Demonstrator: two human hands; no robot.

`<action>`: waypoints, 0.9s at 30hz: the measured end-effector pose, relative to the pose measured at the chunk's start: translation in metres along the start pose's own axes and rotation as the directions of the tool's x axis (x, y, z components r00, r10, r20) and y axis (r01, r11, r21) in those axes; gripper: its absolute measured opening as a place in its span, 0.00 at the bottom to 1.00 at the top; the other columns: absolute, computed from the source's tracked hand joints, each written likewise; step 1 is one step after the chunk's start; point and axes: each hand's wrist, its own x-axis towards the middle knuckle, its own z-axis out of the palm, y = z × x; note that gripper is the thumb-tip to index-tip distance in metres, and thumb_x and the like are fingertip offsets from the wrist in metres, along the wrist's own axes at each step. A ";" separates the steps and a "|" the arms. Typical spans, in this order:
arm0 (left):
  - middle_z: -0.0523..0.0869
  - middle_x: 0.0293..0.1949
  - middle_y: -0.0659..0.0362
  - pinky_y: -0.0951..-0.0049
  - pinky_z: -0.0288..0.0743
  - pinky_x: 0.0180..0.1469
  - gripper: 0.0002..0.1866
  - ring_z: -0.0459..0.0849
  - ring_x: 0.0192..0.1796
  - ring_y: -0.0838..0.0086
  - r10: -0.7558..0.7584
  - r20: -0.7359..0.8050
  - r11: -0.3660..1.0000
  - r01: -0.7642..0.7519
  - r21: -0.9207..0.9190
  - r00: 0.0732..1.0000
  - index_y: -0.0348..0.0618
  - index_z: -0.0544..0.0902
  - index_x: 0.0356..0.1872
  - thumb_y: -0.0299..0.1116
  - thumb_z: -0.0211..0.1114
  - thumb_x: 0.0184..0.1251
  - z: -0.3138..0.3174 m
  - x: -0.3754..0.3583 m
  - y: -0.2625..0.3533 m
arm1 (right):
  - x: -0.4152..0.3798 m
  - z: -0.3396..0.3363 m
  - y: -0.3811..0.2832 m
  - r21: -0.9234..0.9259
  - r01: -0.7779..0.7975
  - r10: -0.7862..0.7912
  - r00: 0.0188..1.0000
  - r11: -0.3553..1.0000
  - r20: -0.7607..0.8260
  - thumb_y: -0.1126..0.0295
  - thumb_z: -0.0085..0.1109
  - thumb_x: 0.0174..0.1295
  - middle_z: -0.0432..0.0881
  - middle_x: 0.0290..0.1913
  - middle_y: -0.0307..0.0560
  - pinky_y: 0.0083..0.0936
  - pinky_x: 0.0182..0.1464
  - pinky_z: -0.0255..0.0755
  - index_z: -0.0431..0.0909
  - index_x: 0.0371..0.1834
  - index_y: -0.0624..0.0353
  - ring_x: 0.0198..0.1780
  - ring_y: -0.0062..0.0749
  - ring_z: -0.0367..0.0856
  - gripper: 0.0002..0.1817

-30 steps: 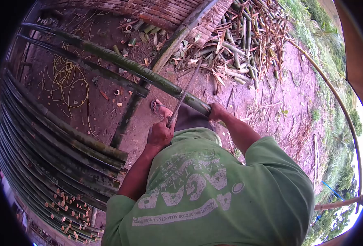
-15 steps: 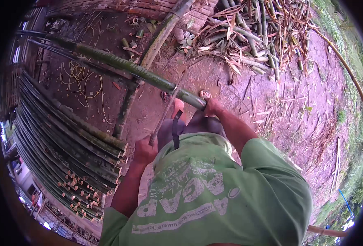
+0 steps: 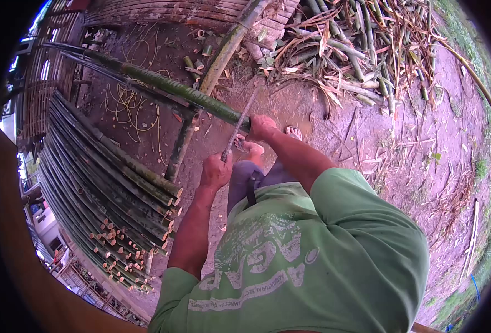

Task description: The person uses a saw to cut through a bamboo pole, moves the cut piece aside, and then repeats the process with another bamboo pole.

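Note:
A long green bamboo pole [image 3: 168, 86] runs from the upper left to the middle of the view. My right hand [image 3: 263, 127] is closed around its near end. In my left hand [image 3: 216, 171] is one end of a long, thin, dark blade-like tool [image 3: 238, 130]. The tool slants up and away, crossing the pole just left of my right hand. Whether its edge touches the pole I cannot tell. A slanted bamboo support [image 3: 226, 53] and a post [image 3: 180, 145] stand by the pole.
Many bamboo poles [image 3: 101, 161] are stacked at the left. Cut bamboo and dry leaves [image 3: 362, 50] lie in a heap at the upper right. A tangled yellow cord [image 3: 128, 105] lies on the muddy ground beyond the stack. My feet are just beyond my hands.
My left hand has moved forward and right with the tool, and more of the tool extends beyond the pole. The whole view has shifted slightly. My right hand still grips the pole's end.

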 end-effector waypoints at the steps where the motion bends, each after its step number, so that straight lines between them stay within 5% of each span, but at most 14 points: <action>1: 0.81 0.24 0.38 0.52 0.75 0.35 0.18 0.82 0.32 0.43 0.010 -0.005 1.000 -0.010 0.004 1.000 0.35 0.81 0.28 0.42 0.56 0.66 -0.004 -0.005 0.001 | 0.001 0.001 -0.005 0.028 -0.038 0.038 0.999 0.999 -0.003 0.59 0.69 0.44 0.82 0.48 0.55 0.37 0.53 0.76 0.79 0.48 0.57 0.52 0.46 0.82 0.26; 9: 0.76 0.15 0.42 0.54 0.71 0.27 0.14 0.81 0.24 0.48 -0.059 0.068 0.998 0.058 0.020 0.996 0.34 0.75 0.21 0.34 0.59 0.62 -0.061 -0.125 -0.025 | -0.004 0.006 -0.015 0.093 -0.188 0.188 0.982 0.978 0.013 0.67 0.62 0.48 0.83 0.47 0.55 0.38 0.52 0.77 0.79 0.45 0.58 0.51 0.46 0.82 0.19; 12: 0.77 0.16 0.41 0.53 0.72 0.28 0.15 0.81 0.25 0.46 0.043 0.049 0.999 -0.043 0.008 0.998 0.34 0.77 0.21 0.35 0.59 0.63 -0.035 -0.048 -0.022 | 0.002 0.022 -0.015 0.107 -0.209 0.218 0.972 0.972 -0.086 0.67 0.60 0.49 0.83 0.46 0.56 0.38 0.51 0.77 0.79 0.46 0.58 0.50 0.47 0.83 0.18; 14: 0.79 0.20 0.40 0.53 0.73 0.30 0.16 0.81 0.28 0.43 0.074 0.015 0.997 -0.073 -0.039 0.997 0.35 0.78 0.22 0.37 0.59 0.63 -0.008 0.026 -0.003 | -0.002 0.015 -0.018 0.059 -0.184 0.184 0.983 0.981 0.004 0.67 0.60 0.49 0.83 0.45 0.56 0.38 0.51 0.77 0.78 0.47 0.58 0.49 0.47 0.83 0.19; 18: 0.79 0.20 0.41 0.53 0.74 0.30 0.14 0.82 0.28 0.43 0.128 0.027 0.991 -0.127 -0.038 0.991 0.34 0.80 0.27 0.37 0.59 0.63 -0.033 -0.029 -0.008 | 0.005 0.010 -0.015 0.005 -0.185 0.185 0.983 0.983 0.002 0.65 0.61 0.48 0.83 0.45 0.57 0.38 0.50 0.77 0.76 0.49 0.59 0.49 0.48 0.83 0.22; 20: 0.79 0.19 0.41 0.54 0.74 0.29 0.12 0.82 0.27 0.45 -0.065 0.140 0.998 0.066 -0.004 0.988 0.33 0.80 0.28 0.34 0.60 0.61 -0.067 -0.084 -0.018 | 0.000 0.012 -0.019 0.012 -0.180 0.180 0.983 0.984 0.018 0.64 0.62 0.49 0.83 0.45 0.58 0.39 0.52 0.76 0.76 0.48 0.61 0.49 0.48 0.83 0.22; 22: 0.79 0.18 0.42 0.54 0.73 0.28 0.12 0.83 0.26 0.47 -0.044 0.145 0.999 0.043 0.008 0.989 0.32 0.79 0.27 0.33 0.61 0.61 -0.074 -0.092 -0.018 | -0.008 0.003 -0.025 0.046 -0.203 0.202 0.979 0.978 0.027 0.64 0.62 0.49 0.83 0.45 0.58 0.39 0.52 0.76 0.76 0.48 0.61 0.49 0.49 0.83 0.22; 24: 0.79 0.19 0.41 0.53 0.74 0.30 0.12 0.83 0.28 0.45 -0.055 0.129 0.997 0.062 -0.053 0.990 0.33 0.80 0.27 0.35 0.60 0.61 -0.063 -0.072 -0.016 | -0.001 0.006 -0.020 0.047 -0.209 0.208 0.977 0.977 0.042 0.63 0.63 0.48 0.83 0.45 0.59 0.39 0.52 0.76 0.76 0.47 0.61 0.49 0.49 0.83 0.22; 26: 0.77 0.18 0.41 0.55 0.71 0.28 0.13 0.81 0.26 0.45 0.140 0.042 0.985 -0.135 -0.106 0.989 0.35 0.79 0.26 0.36 0.58 0.64 -0.011 0.007 -0.016 | 0.002 0.015 -0.020 0.067 -0.221 0.220 0.975 0.973 0.021 0.63 0.63 0.48 0.83 0.45 0.59 0.39 0.52 0.76 0.76 0.47 0.61 0.50 0.50 0.82 0.22; 27: 0.79 0.21 0.39 0.52 0.73 0.32 0.14 0.81 0.30 0.43 0.107 0.078 0.992 -0.101 -0.081 0.991 0.35 0.80 0.27 0.37 0.58 0.64 -0.003 0.031 -0.005 | 0.000 0.018 -0.020 0.077 -0.230 0.231 0.973 0.970 0.006 0.63 0.63 0.48 0.83 0.45 0.60 0.39 0.52 0.76 0.76 0.47 0.61 0.50 0.50 0.82 0.22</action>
